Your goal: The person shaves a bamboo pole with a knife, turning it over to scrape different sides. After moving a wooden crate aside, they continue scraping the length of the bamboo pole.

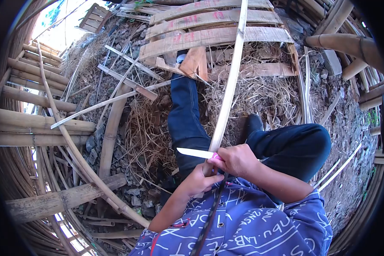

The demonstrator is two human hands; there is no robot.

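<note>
A long pale bamboo strip runs from the top of the view down to my lap. My left hand is wrapped round its lower end. Just above it, my right hand is closed on the pink handle of a knife, whose pale blade points left and lies across the strip. The strip's near end is partly hidden by my fingers.
A wooden pallet lies ahead, with bamboo shavings under and before it. Bamboo poles are stacked at the left, and thick poles stand at the upper right. A curved pole crosses the left side.
</note>
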